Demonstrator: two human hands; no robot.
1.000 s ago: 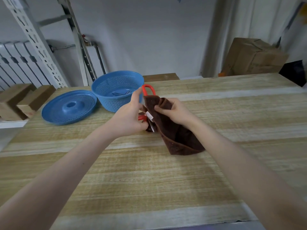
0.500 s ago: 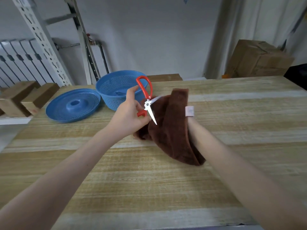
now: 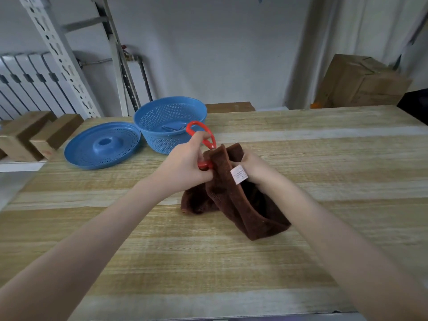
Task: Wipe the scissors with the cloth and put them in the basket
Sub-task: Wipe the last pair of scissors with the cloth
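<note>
My left hand (image 3: 185, 163) grips the red handles of the scissors (image 3: 203, 137) above the wooden table. The blades are hidden inside the brown cloth (image 3: 234, 198), whose lower end rests on the table. My right hand (image 3: 254, 167) holds the cloth's upper fold around the blades, next to its white label. The blue basket (image 3: 148, 114) stands just behind my left hand, with some metal items lying in its bottom.
A round blue perforated lid (image 3: 102, 145) lies left of the basket. Wooden blocks (image 3: 34, 133) sit on a shelf at the far left. A cardboard box (image 3: 361, 82) stands beyond the table's back right. The wooden table (image 3: 208, 262) stretches wide in front of me.
Half a second ago the blades were bare and apart from the cloth. Now my right hand has closed the cloth around them, and both hands have come together.
</note>
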